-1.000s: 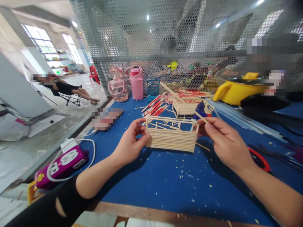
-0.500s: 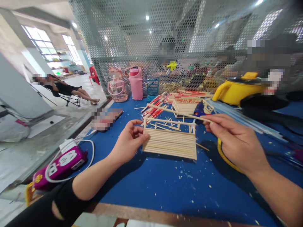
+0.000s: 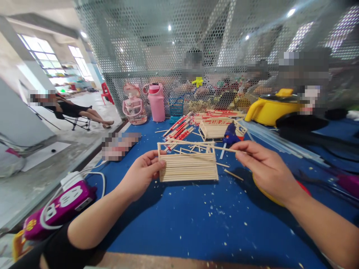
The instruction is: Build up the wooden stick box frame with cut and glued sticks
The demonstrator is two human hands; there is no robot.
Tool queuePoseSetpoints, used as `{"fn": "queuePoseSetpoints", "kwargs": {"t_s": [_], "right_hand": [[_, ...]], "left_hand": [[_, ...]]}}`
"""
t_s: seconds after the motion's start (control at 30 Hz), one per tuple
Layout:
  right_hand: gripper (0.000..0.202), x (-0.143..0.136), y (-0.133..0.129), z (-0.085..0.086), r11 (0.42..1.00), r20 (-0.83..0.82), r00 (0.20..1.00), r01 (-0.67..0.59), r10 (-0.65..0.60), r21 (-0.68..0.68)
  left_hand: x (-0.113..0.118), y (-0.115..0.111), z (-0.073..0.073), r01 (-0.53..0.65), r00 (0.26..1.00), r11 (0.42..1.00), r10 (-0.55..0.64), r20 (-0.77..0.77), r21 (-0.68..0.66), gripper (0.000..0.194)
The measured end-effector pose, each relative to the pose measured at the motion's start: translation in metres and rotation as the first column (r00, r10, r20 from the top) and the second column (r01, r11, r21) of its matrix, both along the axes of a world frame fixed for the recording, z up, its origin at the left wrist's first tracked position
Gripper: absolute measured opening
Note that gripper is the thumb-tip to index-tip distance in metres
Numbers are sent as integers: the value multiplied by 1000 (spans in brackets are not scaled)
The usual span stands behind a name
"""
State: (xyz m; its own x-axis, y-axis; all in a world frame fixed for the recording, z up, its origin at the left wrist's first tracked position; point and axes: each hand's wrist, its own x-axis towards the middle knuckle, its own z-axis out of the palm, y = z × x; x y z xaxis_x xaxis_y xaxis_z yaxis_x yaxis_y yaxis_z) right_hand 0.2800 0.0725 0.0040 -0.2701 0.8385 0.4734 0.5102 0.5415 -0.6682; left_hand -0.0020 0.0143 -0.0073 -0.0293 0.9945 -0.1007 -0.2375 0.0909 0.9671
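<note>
My left hand [image 3: 143, 172] is closed on the left end of a small panel built from pale wooden sticks [image 3: 187, 167], with an open frame along its top. Between the thumb and fingers of my right hand [image 3: 263, 170] is a single wooden stick [image 3: 224, 148], pointing left. Its far end lies along the top bar of the panel; whether it touches cannot be made out. Behind the panel, loose short stick pieces lie on the blue table mat [image 3: 179, 220]. A blue glue gun [image 3: 230, 133] rests beyond my right hand, next to another stick-built piece [image 3: 214, 130].
Chopsticks with red wrappers [image 3: 181, 129] are piled at the back. Two pink bottles [image 3: 157, 102] stand by the perforated metal screen [image 3: 157, 45]. A yellow pot [image 3: 272, 108] and clear glue sticks [image 3: 283, 144] are at right, a purple power strip [image 3: 60, 209] at left. A person reclines beyond.
The stick in my right hand has come down from above the panel to its top bar. The panel is held more level and upright. The whole view has shifted slightly.
</note>
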Motion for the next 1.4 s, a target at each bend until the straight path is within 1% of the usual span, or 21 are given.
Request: {"fn": "queuePoseSetpoints", "kwargs": {"t_s": [0.1, 0.23, 0.37, 0.6, 0.8, 0.87, 1.0, 1.2, 1.4], "right_hand": [[17, -2, 0, 1, 1000, 54, 999, 1, -2, 30], [15, -4, 2, -2, 997, 75, 997, -11, 6, 70], [16, -5, 5, -6, 997, 69, 998, 8, -13, 78], [15, -9, 5, -7, 995, 78, 997, -26, 18, 97], [17, -10, 6, -8, 997, 51, 998, 18, -22, 79], [17, -10, 7, -9, 997, 50, 999, 13, -16, 74], [17, -11, 8, -11, 998, 56, 998, -16, 12, 68], [18, -11, 8, -11, 997, 60, 998, -36, 32, 64], [16, -14, 7, -9, 997, 76, 997, -28, 23, 65]], "left_hand": [[0, 0, 1, 21, 999, 1000, -21, 47, 7, 41], [0, 0, 0, 1, 998, 1000, -1, 61, 3, 35], [-1, 0, -1, 33, 995, 999, -35, 89, 23, 31], [-1, 0, 0, 18, 998, 999, -20, 58, 33, 29], [0, 1, -1, 81, 993, 995, -86, 83, 61, 25], [0, 1, -1, 75, 993, 995, -80, 82, 60, 24], [1, 1, 0, 25, 998, 999, -28, 61, 42, 27], [2, 0, -2, -3, 1000, 999, 2, 28, 39, 25], [5, 0, -5, 5, 997, 999, -1, -73, 46, 36]]}}
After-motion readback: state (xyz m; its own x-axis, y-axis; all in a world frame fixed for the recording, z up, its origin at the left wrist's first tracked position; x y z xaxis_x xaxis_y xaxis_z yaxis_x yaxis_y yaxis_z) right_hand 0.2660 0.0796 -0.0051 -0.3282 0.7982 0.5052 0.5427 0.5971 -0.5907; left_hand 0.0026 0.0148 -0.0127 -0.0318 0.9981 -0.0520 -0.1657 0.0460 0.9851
